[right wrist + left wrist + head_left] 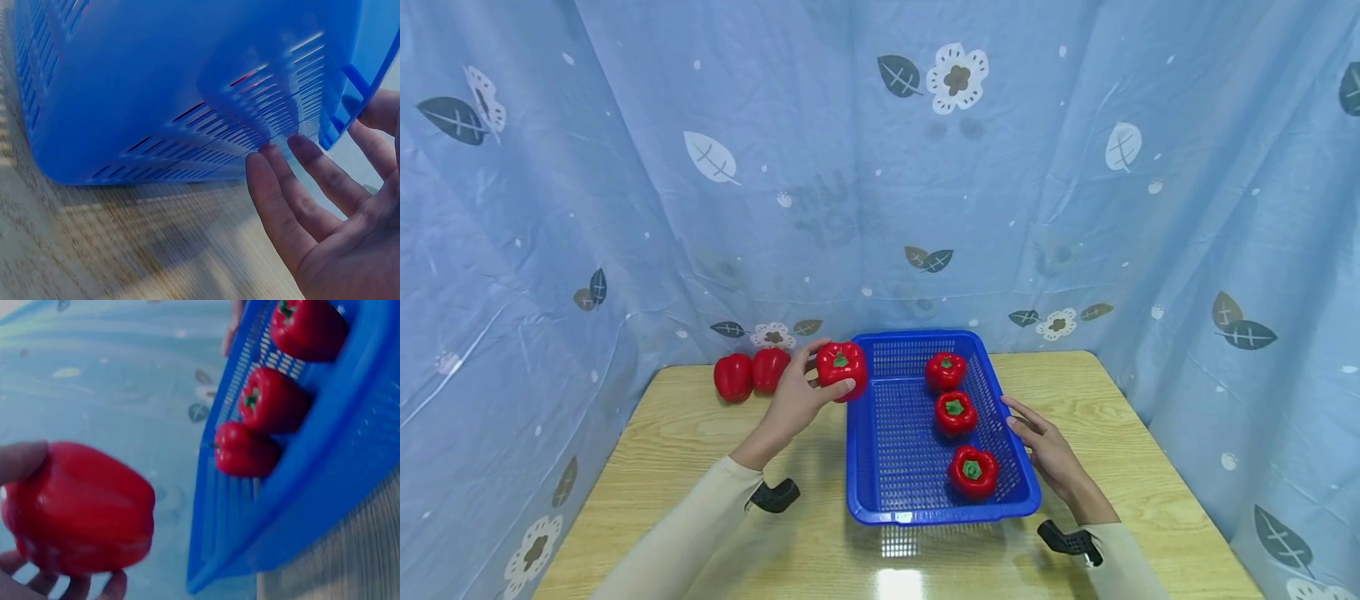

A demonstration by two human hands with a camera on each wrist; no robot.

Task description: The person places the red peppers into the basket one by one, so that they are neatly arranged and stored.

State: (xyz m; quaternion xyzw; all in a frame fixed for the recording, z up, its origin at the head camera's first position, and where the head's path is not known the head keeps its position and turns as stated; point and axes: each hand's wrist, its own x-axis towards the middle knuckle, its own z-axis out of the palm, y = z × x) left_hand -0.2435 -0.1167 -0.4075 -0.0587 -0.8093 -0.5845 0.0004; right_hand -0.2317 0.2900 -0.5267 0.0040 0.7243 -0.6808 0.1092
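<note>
My left hand [796,402] grips a red bell pepper [841,369] with a green stem, above the left rim of a blue plastic basket [863,467]. In the left wrist view the same pepper [81,509] lies between thumb and fingers, beside the basket. Three more red bell peppers stand in a row along the basket's right side: a far one [945,372], a middle one [955,414] and a near one [973,473]. My right hand [1051,457] holds the basket's right rim, thumb at the rim and fingers [281,212] against the slotted outer wall.
Two red bell peppers, the outer one [733,377] and the inner one [770,370], lie side by side on the wooden table [685,450], left of the basket. A blue patterned curtain [850,208] hangs behind the table and on both sides.
</note>
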